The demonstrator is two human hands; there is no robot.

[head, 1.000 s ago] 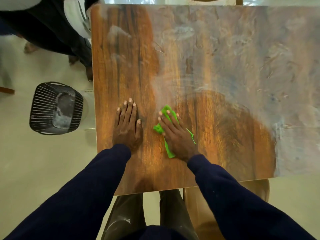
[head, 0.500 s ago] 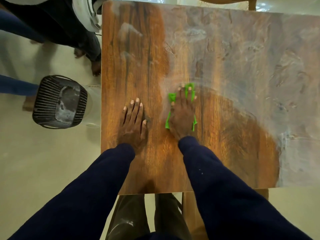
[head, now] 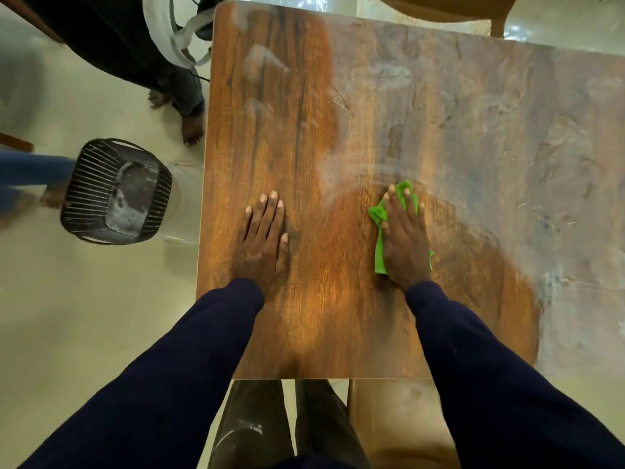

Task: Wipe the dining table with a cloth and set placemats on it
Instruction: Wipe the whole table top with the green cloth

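Note:
A wooden dining table (head: 304,113) fills the view, with a whitish dusty film over its right and far parts and a darker wiped patch near me. A small green cloth (head: 380,214) lies flat under my right hand (head: 404,238), which presses it onto the table, fingers together and pointing away. My left hand (head: 265,240) rests flat on the bare wood to the left, palm down, holding nothing. No placemats are in view.
A dark slatted basket (head: 115,191) stands on the floor left of the table. Another person's legs and bare feet (head: 191,125) are at the far left corner. A brown chair (head: 399,421) sits under the near edge, another chair (head: 439,8) at the far side.
My right hand with the cloth swept forward and then to the right across the table. The left hand stayed flat in place. The view shifted slightly.

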